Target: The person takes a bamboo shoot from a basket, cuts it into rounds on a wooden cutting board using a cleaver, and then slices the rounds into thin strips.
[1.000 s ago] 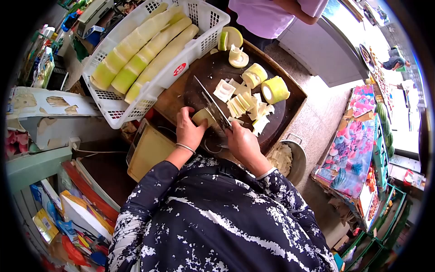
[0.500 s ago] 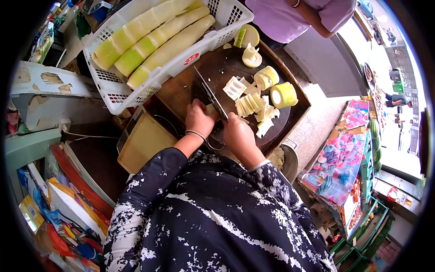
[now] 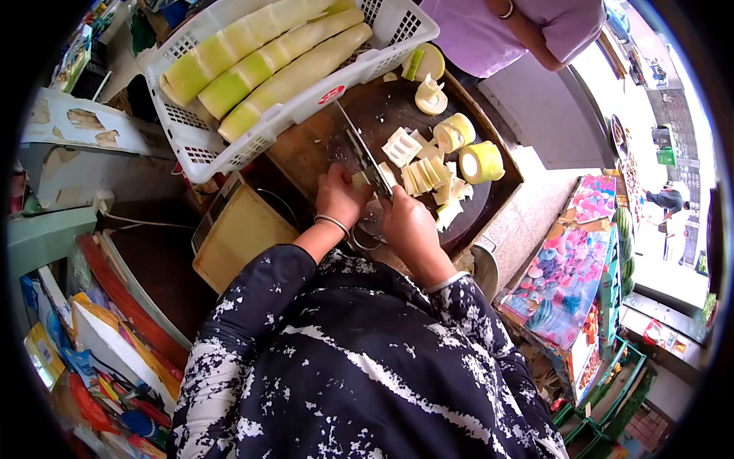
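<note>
My right hand (image 3: 413,229) is wrapped round the handle of a large knife (image 3: 365,153), whose blade slants up and left over the dark round board (image 3: 382,107). Left of the blade, the fingers of my left hand (image 3: 341,197) are closed on a small pale piece of bamboo shoot (image 3: 359,180), mostly hidden by fingers and blade. Cut pale slices (image 3: 420,176) lie right of the knife. Past them are two thick round chunks, one upper (image 3: 454,131) and one lower (image 3: 482,162). A hollowed piece (image 3: 431,96) sits further back.
A white plastic basket (image 3: 287,115) with long peeled shoots (image 3: 294,80) stands at the upper left. A person in a purple shirt (image 3: 482,34) is beyond the board. A tan tray (image 3: 241,237) lies left, a metal pot (image 3: 485,268) right, and a flower-patterned box (image 3: 562,260) further right.
The view has shifted slightly. The knife blade now shows more of its flat side, beside the piece at my left hand. Both hands keep their grip.
</note>
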The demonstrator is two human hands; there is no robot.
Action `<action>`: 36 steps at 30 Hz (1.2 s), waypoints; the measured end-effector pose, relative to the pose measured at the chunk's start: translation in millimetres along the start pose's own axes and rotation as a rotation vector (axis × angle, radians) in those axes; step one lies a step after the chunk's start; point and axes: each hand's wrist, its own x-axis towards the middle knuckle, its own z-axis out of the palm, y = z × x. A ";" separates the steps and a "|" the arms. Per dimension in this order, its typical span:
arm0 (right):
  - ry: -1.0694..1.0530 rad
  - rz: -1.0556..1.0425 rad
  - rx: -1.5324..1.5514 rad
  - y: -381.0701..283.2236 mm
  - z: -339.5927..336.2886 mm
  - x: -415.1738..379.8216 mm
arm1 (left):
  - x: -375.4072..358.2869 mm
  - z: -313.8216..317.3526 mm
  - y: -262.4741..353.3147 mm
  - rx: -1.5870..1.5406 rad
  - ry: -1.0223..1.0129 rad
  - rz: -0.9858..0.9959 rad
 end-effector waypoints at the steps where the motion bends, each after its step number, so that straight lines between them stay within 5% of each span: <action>1: 0.021 0.009 0.022 -4.4 -1.2 -4.7 | -1.9 0.7 -2.9 -0.002 -0.001 -0.008; 21: -0.054 0.039 -0.048 -5.8 14.9 1.3 | -0.1 4.1 -23.1 -0.042 0.090 0.276; 23: -0.046 0.030 -0.040 -6.4 11.8 -2.6 | -1.3 4.4 -21.7 -0.143 0.057 0.120; 36: -0.036 0.019 0.006 -17.6 2.8 -12.2 | -7.4 -5.9 -7.6 -0.307 -0.027 -0.026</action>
